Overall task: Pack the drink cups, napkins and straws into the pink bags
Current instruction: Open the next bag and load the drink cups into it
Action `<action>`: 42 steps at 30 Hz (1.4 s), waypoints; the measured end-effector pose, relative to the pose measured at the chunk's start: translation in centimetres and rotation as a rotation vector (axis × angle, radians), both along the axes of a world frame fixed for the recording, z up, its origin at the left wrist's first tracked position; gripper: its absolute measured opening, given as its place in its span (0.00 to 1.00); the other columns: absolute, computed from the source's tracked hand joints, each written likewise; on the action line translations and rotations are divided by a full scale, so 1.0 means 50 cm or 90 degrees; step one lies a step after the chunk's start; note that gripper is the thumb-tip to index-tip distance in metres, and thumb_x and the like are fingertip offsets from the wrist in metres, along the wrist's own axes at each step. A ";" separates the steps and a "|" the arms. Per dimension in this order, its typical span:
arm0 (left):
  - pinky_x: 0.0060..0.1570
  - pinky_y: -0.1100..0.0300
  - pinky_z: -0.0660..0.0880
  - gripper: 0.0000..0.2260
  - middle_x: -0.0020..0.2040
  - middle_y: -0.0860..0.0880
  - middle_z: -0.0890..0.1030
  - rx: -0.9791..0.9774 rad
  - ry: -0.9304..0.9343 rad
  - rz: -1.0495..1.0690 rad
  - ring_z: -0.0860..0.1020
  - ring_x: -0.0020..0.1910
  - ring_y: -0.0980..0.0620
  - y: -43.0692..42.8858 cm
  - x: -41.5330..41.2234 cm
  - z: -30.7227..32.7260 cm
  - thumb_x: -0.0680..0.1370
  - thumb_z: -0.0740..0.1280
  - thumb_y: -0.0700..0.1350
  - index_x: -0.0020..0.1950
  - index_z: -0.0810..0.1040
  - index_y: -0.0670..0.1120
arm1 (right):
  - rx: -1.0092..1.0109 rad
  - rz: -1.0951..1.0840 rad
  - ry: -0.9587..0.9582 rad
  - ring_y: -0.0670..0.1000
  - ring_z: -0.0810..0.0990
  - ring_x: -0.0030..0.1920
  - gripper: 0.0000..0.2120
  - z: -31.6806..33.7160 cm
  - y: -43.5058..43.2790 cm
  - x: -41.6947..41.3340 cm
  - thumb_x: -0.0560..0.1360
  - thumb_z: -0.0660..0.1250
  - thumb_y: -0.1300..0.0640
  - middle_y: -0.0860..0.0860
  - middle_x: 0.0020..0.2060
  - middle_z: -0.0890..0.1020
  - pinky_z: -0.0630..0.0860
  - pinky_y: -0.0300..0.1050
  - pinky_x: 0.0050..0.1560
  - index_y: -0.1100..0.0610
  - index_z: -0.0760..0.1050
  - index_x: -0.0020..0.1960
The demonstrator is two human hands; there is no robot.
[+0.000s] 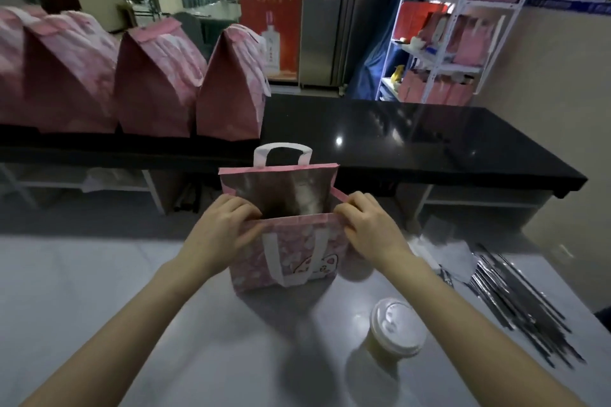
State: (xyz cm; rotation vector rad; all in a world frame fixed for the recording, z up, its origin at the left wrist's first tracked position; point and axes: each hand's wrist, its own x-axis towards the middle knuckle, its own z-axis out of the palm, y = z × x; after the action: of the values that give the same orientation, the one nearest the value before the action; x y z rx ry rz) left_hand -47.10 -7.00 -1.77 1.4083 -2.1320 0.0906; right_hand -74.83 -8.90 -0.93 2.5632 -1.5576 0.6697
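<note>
Both hands, left hand point(221, 229) and right hand point(371, 223), are pinching the pink bag point(291, 254) rim, spreading it upright on the white table point(99, 274); next, probably lifting in the lidded cup point(395, 329) standing nearby.

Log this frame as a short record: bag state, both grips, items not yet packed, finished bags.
open bag: pink bag upright on white table, mouth held open
left grip: pinches bag's left rim
right grip: pinches bag's right rim
cup: lidded cup stands on table, outside the bag
straws: wrapped straws loose at table's right
napkins: white napkins behind straws, blurred
finished: closed bags in a row on black counter
</note>
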 end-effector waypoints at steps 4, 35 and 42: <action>0.55 0.56 0.69 0.09 0.49 0.47 0.81 0.020 0.062 0.072 0.73 0.53 0.47 0.011 -0.040 -0.011 0.78 0.68 0.46 0.49 0.84 0.42 | -0.039 0.043 -0.090 0.56 0.75 0.58 0.13 0.004 0.038 -0.053 0.74 0.68 0.66 0.56 0.57 0.77 0.79 0.52 0.49 0.63 0.78 0.58; 0.75 0.43 0.50 0.52 0.80 0.56 0.48 0.266 0.142 0.135 0.42 0.78 0.50 -0.003 -0.011 0.070 0.63 0.80 0.51 0.79 0.51 0.55 | 0.349 0.024 0.060 0.44 0.72 0.56 0.45 0.066 0.100 -0.207 0.57 0.74 0.36 0.38 0.58 0.66 0.76 0.41 0.53 0.37 0.60 0.71; 0.76 0.45 0.41 0.59 0.79 0.56 0.38 0.358 -0.045 0.063 0.33 0.76 0.53 -0.013 0.018 0.034 0.60 0.72 0.72 0.79 0.41 0.53 | 0.210 0.113 -0.100 0.39 0.71 0.56 0.41 0.284 0.052 -0.098 0.55 0.76 0.36 0.39 0.57 0.70 0.68 0.36 0.53 0.34 0.65 0.66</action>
State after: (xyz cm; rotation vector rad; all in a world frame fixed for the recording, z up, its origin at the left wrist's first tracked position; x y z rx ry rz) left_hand -46.18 -7.65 -0.05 1.8423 -2.2435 -0.4624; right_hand -79.75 -6.30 13.25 2.9853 -1.6191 0.6962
